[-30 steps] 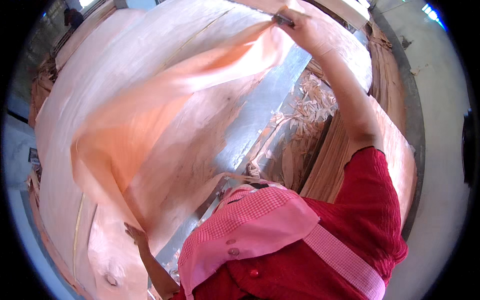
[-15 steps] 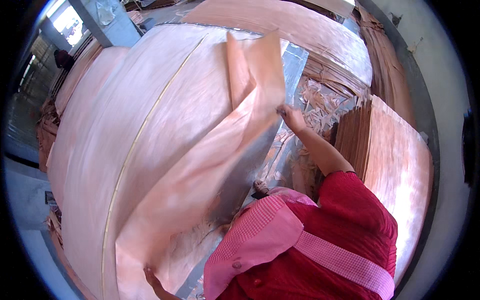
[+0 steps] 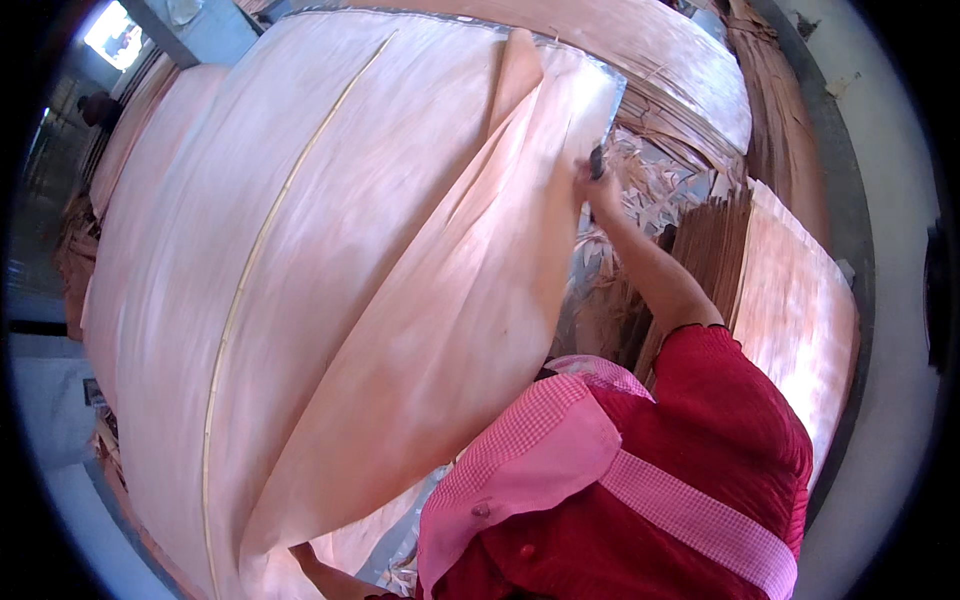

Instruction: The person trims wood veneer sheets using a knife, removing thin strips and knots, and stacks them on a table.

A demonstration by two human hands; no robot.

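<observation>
A loose veneer sheet (image 3: 450, 330) lay along the right edge of the worktop (image 3: 616, 96), over other pale sheets (image 3: 190, 260), its surface rippled and its far end folded back short of the far edge. The right hand (image 3: 590, 182) was closed around a small dark object (image 3: 598, 162) beside the sheet's right margin, below the worktop's far right corner; blur hid whether it also pinched the veneer. The left hand (image 3: 303, 553) was at the sheet's near end, its fingers covered by the veneer, so whether they were clamped could not be told. A narrow yellow strip (image 3: 265, 235) ran lengthwise left of the sheet. Beyond the right edge were scattered wood scraps (image 3: 650, 185) and a veneer stack (image 3: 795, 300).
</observation>
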